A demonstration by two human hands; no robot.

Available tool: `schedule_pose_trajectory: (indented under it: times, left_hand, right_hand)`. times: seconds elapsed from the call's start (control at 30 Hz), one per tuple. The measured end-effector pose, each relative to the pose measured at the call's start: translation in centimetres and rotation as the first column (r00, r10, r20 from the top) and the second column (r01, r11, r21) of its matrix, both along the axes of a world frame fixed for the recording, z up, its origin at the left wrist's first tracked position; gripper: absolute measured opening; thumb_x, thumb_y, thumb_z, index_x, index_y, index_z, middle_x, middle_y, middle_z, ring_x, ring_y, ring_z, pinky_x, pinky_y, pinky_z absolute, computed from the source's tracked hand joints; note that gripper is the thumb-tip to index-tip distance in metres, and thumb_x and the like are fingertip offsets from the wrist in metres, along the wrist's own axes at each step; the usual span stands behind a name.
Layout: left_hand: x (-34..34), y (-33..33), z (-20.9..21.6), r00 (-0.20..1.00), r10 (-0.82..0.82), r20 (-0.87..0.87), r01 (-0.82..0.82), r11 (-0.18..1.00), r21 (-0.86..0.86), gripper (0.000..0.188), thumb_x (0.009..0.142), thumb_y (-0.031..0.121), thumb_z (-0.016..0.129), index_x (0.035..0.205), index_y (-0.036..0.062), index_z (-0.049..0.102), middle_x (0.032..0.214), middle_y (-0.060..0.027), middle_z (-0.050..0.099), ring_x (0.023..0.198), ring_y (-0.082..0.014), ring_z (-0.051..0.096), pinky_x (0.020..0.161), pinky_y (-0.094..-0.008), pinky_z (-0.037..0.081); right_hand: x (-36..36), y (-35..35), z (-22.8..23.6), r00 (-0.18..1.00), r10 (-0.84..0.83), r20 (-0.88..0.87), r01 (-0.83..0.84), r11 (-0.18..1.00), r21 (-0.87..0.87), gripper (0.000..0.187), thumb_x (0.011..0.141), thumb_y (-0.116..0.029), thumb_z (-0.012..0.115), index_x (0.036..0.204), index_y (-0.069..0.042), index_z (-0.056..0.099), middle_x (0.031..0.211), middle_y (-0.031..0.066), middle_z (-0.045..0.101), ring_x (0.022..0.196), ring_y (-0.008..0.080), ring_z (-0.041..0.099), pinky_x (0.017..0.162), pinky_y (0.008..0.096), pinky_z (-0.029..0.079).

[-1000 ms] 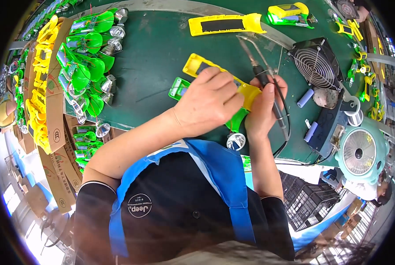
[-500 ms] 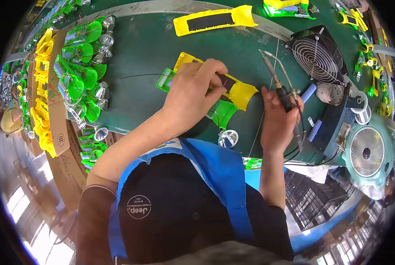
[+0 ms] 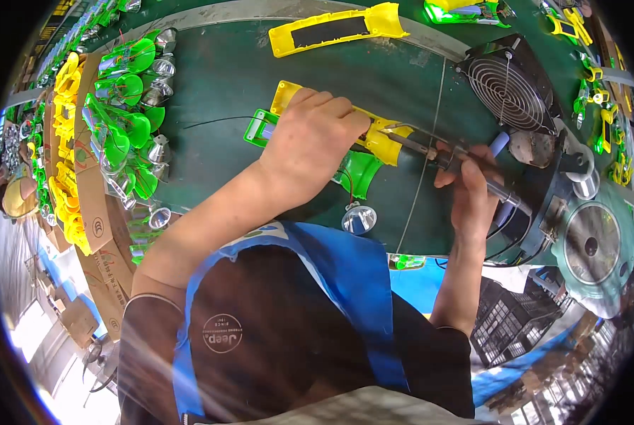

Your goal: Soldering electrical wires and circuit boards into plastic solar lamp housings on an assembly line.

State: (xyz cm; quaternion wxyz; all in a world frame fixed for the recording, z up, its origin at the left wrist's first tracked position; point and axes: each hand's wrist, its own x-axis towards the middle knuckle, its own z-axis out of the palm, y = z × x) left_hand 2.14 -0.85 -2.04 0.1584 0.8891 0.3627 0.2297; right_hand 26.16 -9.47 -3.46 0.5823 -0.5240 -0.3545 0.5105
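My left hand [image 3: 310, 138] lies over a yellow plastic shell [image 3: 385, 147], its fingers curled and gripping it; the fingertips are partly hidden. In my right hand [image 3: 469, 188] is a soldering iron [image 3: 420, 147] with a thin side tube, tilted so that its tip points left over the shell, close to my left fingertips. Whether the tip touches anything cannot be made out. Beneath the yellow shell lies a green shell [image 3: 361, 173], partly covered by my left hand. A red wire runs from it to a silver reflector cup [image 3: 359, 219].
Another yellow shell [image 3: 331, 32] with a dark panel lies farther back. A black fan [image 3: 508, 85] with a wire guard stands right, near a solder spool [image 3: 585, 180] and a round pale-green fan [image 3: 590, 241]. Green lamp parts [image 3: 129, 131] crowd the left beside a cardboard box [image 3: 94, 191].
The soldering iron has swung leftward and down, bringing its tip from the open table to the yellow shell beside my left fingers. My left hand stays on the shell, its fingers now more curled.
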Motion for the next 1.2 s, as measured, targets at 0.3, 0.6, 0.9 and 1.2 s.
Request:
schedule_pose_trajectory:
  times: [0.3,0.6,0.9,1.2]
  left_hand:
    - [0.4,0.4,0.6,0.987,-0.039,-0.155,0.04,0.999,0.008,0.007,0.077,0.007,0.061,0.084,0.0077,0.059,0.076,-0.0071,0.056,0.076,-0.0266,0.058,0.073,-0.0378,0.045]
    - [0.9,1.0,1.4,0.939,-0.09,-0.332,0.085,0.996,-0.027,0.008,0.075,0.006,0.06,0.083,0.0058,0.059,0.077,-0.0083,0.057,0.077,-0.0258,0.061,0.074,-0.0368,0.046]
    - [1.1,0.7,1.5,0.932,-0.069,-0.357,0.076,0.997,0.008,0.009,0.073,0.007,0.061,0.081,0.0056,0.058,0.076,-0.0081,0.057,0.077,-0.0245,0.061,0.073,-0.0356,0.045]
    - [1.3,0.8,1.6,0.917,-0.086,-0.389,0.087,0.996,-0.014,0.011,0.072,0.004,0.061,0.083,0.0047,0.059,0.076,-0.0094,0.058,0.077,-0.0265,0.061,0.074,-0.0366,0.044]
  right_hand:
    - [0.7,1.5,0.4,0.979,0.15,0.138,-0.139,0.987,-0.083,0.029,0.088,-0.02,0.06,0.097,0.007,0.057,0.073,0.0128,0.064,0.059,0.0167,0.06,0.064,0.0276,0.049]
    - [-0.1,2.2,1.6,0.969,0.177,0.173,-0.152,0.977,-0.147,0.015,0.087,-0.008,0.064,0.093,0.004,0.059,0.072,0.0087,0.064,0.063,0.0125,0.062,0.063,0.0229,0.048]
    - [-0.4,2.1,1.7,0.974,0.163,0.16,-0.14,0.979,-0.149,0.013,0.086,-0.004,0.065,0.094,0.004,0.058,0.073,0.0068,0.064,0.064,0.0114,0.063,0.06,0.0218,0.049]
    - [-1.1,-1.5,0.1,0.968,-0.248,-0.029,0.249,0.967,0.062,0.038,0.093,-0.026,0.061,0.112,0.003,0.046,0.09,0.0197,0.065,0.074,0.0258,0.067,0.08,0.0398,0.052]
